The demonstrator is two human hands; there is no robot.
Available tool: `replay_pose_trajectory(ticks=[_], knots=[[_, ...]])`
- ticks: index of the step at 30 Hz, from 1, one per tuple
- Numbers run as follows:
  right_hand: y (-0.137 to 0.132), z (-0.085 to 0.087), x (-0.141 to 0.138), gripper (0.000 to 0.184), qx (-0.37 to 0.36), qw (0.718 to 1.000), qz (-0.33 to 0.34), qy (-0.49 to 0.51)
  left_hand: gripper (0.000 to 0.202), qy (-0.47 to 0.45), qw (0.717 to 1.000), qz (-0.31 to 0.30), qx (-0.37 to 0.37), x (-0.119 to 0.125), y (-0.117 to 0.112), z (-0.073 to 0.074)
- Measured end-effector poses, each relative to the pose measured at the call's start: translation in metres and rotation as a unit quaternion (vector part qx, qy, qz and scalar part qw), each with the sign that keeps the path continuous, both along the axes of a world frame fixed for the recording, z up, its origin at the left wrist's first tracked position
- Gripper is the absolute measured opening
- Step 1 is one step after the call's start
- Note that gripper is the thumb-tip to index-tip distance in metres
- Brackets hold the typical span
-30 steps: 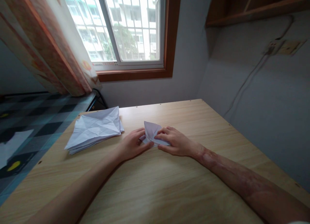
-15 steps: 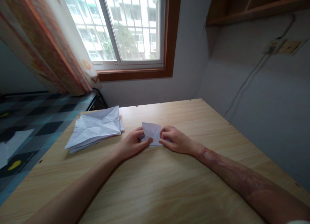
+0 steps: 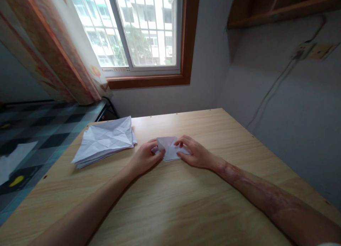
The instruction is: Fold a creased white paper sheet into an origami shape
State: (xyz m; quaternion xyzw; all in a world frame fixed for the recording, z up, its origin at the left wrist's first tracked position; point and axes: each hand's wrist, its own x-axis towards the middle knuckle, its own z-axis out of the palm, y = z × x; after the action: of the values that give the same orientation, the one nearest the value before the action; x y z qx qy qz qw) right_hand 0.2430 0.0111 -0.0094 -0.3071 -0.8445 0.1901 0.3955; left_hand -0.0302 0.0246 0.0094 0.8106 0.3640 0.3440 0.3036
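A small folded piece of white paper (image 3: 169,148) lies on the wooden table (image 3: 186,203) near its middle. My left hand (image 3: 145,159) is closed on the paper's left edge, thumb and fingers pinching it. My right hand (image 3: 194,154) presses on the paper's right side with its fingers curled over it. The paper lies nearly flat between the two hands.
A stack of creased white paper sheets (image 3: 105,141) lies at the table's far left. Behind it are a window (image 3: 138,29) and a patterned curtain (image 3: 50,50). A grey wall (image 3: 293,107) runs along the table's right edge. A checked bed cover (image 3: 29,132) lies to the left.
The raised flap of the folded paper has come down and now lies flat. My right hand has shifted slightly over the paper; my left hand has kept its place.
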Motion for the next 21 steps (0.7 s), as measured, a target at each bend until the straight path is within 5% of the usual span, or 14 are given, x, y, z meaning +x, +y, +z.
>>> replay_pose_trajectory(ticks=[4,14,21], knots=[[0.005,-0.005,0.002,0.035,-0.011,0.991,-0.100,0.088,0.019,0.004,1.000,-0.009,-0.003,0.001,-0.001,0.001],[0.006,-0.009,-0.006,0.012,-0.098,0.986,-0.132,0.006,0.023,0.021,0.994,-0.110,-0.008,0.003,-0.005,0.008],[0.003,-0.005,-0.010,0.021,-0.049,0.988,-0.144,-0.027,0.035,0.029,0.999,0.012,-0.011,0.016,-0.007,0.002]])
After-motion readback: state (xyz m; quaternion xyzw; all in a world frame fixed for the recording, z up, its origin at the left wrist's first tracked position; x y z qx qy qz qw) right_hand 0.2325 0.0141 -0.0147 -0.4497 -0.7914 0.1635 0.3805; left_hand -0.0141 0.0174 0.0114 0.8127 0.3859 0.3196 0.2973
